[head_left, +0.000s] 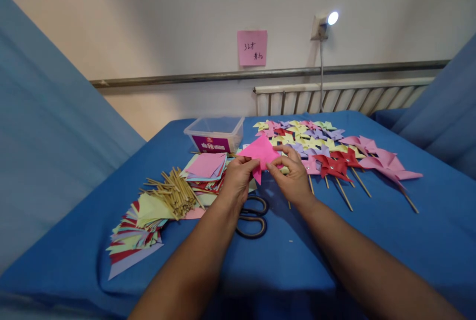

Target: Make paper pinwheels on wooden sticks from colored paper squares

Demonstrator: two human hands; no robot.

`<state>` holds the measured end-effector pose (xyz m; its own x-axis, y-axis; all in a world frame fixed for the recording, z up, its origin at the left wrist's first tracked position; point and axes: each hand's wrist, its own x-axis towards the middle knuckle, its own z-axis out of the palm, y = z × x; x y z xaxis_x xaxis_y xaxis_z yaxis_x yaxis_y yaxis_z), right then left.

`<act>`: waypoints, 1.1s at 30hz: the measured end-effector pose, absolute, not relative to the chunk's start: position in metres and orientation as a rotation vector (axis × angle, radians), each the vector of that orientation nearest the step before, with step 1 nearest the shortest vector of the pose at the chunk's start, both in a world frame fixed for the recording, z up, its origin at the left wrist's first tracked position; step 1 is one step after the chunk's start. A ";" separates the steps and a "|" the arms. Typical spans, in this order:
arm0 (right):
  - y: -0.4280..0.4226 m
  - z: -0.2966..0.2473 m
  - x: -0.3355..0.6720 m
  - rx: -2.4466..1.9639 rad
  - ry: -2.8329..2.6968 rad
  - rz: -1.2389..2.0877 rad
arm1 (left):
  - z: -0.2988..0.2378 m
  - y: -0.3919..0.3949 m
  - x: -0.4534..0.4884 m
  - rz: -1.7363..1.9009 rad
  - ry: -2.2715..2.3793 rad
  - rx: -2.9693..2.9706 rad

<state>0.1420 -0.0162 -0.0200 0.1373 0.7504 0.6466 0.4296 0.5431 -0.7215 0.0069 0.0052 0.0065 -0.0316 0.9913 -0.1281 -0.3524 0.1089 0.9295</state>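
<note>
Both my hands hold a folded pink paper (260,154) above the blue table (372,240). My left hand (237,178) pinches its left edge and lower tip. My right hand (293,173) grips its right side with the fingers curled over it. Black-handled scissors (253,218) lie on the cloth just below my left wrist. Finished paper pinwheels on sticks (327,154) are spread to the right of my hands.
A pile of wooden sticks (173,193) and stacks of coloured paper (137,233) lie at the left. A clear plastic box (215,134) stands behind them. A radiator (334,96), a pink note (252,47) and a lamp (327,21) are on the wall.
</note>
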 end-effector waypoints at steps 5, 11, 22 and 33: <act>-0.013 -0.022 0.143 -1.118 -1.448 0.317 | 0.001 0.006 0.010 1.291 1.046 0.854; -0.010 -0.022 0.145 -1.169 -1.412 0.355 | -0.004 0.009 0.010 1.287 1.067 0.874; -0.007 -0.024 0.145 -1.191 -1.446 0.360 | -0.001 0.007 0.011 1.279 1.073 0.918; -0.005 -0.023 0.148 -1.187 -1.468 0.385 | -0.004 0.007 0.011 1.253 1.137 0.963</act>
